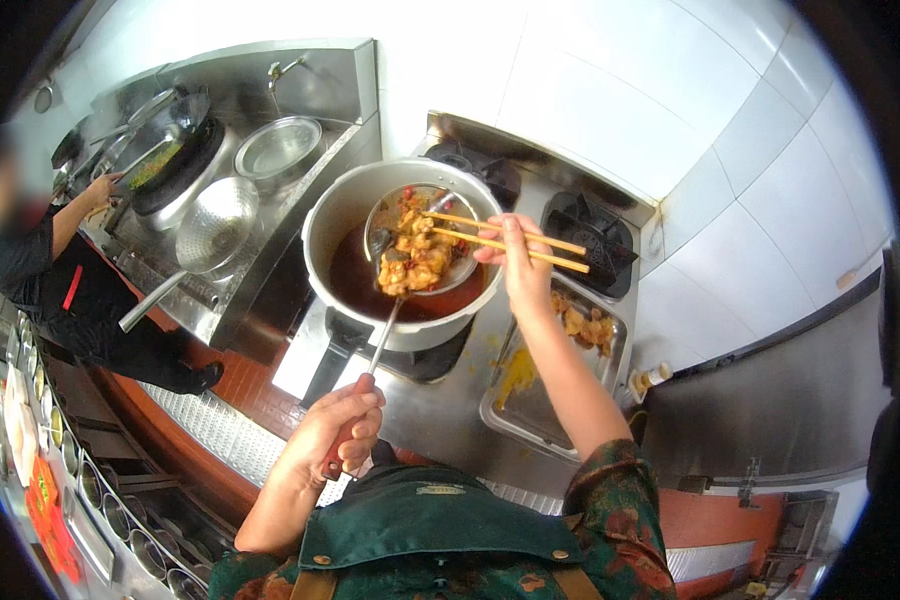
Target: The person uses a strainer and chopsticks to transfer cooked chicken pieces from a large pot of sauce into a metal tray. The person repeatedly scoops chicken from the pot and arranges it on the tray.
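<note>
My left hand (343,431) grips the red handle of a round metal skimmer (461,276), whose bowl is over a large metal pot (316,259). Browned pieces of food (416,262), with red bits among them, lie in the skimmer. Dark reddish-brown liquid (349,270) fills the lower part of the pot. In my right hand (521,259) is a pair of wooden chopsticks (544,249), their tips at the food. Right of the pot, partly behind my right forearm, lies a metal tray (562,442) with more browned pieces (589,328) and yellow residue.
Gas burners (589,240) flank the pot. At left, a co-worker (37,262) works at a wok (195,124). A perforated ladle (217,225) and a metal basin (279,150) rest on that range. Several containers (112,514) line the lower left. A small jar (651,377) stands beyond the tray.
</note>
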Demonstrator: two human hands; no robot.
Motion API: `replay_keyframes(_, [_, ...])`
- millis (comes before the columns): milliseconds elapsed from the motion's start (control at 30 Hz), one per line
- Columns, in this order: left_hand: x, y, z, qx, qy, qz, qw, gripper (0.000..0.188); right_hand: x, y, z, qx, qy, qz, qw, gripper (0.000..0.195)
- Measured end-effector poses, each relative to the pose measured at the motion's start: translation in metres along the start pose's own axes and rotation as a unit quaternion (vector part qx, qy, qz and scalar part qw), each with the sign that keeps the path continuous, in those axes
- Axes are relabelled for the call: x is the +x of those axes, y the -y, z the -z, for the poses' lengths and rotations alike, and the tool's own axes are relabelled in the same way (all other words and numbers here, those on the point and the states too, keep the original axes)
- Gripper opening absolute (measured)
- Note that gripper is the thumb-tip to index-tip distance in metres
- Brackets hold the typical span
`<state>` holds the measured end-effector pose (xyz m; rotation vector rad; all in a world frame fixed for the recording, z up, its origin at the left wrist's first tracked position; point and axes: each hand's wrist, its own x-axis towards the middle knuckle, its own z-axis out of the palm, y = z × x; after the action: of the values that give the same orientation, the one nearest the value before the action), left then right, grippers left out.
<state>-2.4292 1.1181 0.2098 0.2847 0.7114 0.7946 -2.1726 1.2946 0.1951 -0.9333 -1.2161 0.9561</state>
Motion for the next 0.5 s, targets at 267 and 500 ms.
replay_keyframes(267, [-0.001,-0.001,0.002,-0.004,0.017,0.001,1.000,0.015,-0.002,0.015,0.003,-0.124,-0.001,0.076,0.989,0.025])
replay_keyframes(500, [0.000,0.000,-0.001,0.027,0.004,-0.006,1.000,0.016,0.009,0.035,-0.011,-0.202,0.041,0.070,0.976,0.024])
